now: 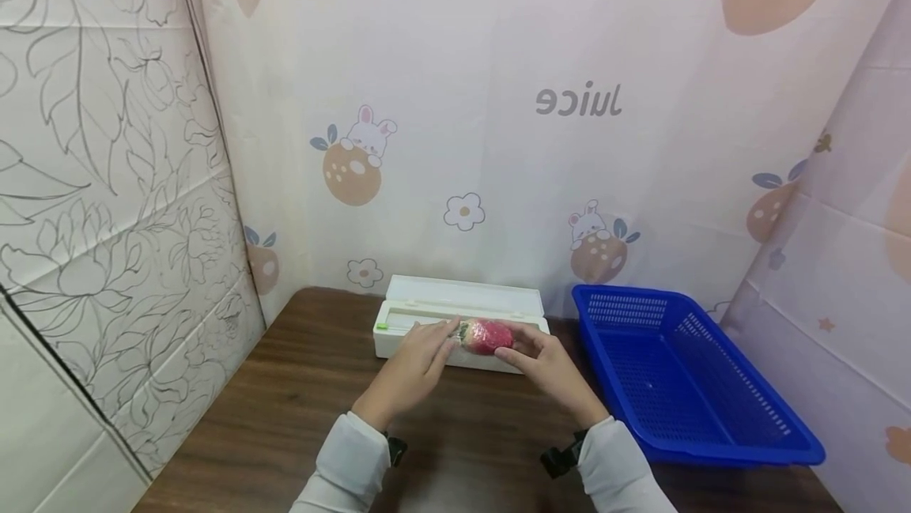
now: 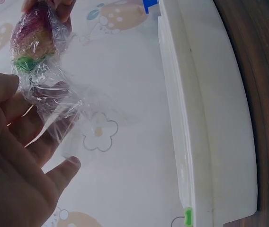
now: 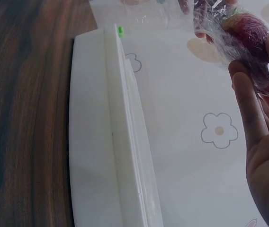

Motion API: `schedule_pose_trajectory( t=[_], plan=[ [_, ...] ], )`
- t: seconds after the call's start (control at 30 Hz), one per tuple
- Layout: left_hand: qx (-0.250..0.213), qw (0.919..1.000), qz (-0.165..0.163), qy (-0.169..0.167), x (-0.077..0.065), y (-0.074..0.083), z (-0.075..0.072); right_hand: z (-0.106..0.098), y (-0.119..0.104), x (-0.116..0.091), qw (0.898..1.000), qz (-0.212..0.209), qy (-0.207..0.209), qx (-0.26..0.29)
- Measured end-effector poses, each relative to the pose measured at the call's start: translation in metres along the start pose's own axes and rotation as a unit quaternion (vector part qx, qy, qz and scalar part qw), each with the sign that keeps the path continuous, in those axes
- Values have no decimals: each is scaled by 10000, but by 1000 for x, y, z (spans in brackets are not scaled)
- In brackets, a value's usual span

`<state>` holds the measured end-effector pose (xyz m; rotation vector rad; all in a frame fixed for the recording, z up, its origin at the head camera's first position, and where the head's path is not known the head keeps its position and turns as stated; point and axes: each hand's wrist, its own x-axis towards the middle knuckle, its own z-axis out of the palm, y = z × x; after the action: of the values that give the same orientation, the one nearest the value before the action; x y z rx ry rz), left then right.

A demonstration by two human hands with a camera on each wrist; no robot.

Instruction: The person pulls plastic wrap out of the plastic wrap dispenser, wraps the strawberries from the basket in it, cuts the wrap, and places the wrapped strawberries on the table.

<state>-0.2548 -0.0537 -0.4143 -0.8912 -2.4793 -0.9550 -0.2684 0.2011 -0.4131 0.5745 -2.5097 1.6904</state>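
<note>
Both hands hold a red strawberry [image 1: 487, 337] with a pale, green-leaved top, wrapped in clear cling film, in front of a long white cling film box [image 1: 455, 359]. My right hand [image 1: 551, 363] grips the red end between thumb and fingers, as the right wrist view also shows. At the leafy end, my left hand [image 1: 420, 363] pinches the gathered cling film [image 2: 54, 101]; its loose tail drapes over the fingers in the left wrist view. The box's lid [image 1: 463, 292] stands raised at the back. A small green slider [image 1: 382, 326] sits at the box's left end.
A blue plastic basket [image 1: 712, 450] with slotted walls stands at the right of the dark wooden table [image 1: 285, 394]. Printed cloth walls [image 1: 455, 141] rise behind the table and at both sides.
</note>
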Motion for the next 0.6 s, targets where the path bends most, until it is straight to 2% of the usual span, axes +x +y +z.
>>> schedule_pose_trajectory(
  t=[0.1,0.3,0.47,0.6],
  plan=[
    [110,9997,-3,196,0,0,0,-2,1,-1,9999,91,57,10],
    [102,9993,-99,339,0,-1,2,-1,1,-2,9997,158,168,8],
    [-153,9978,-287,576,2,-2,6,0,1,-2,9992,19,374,138],
    [-566,9930,-556,874,4,0,10,2,2,-1,9983,-47,574,123]
  ],
)
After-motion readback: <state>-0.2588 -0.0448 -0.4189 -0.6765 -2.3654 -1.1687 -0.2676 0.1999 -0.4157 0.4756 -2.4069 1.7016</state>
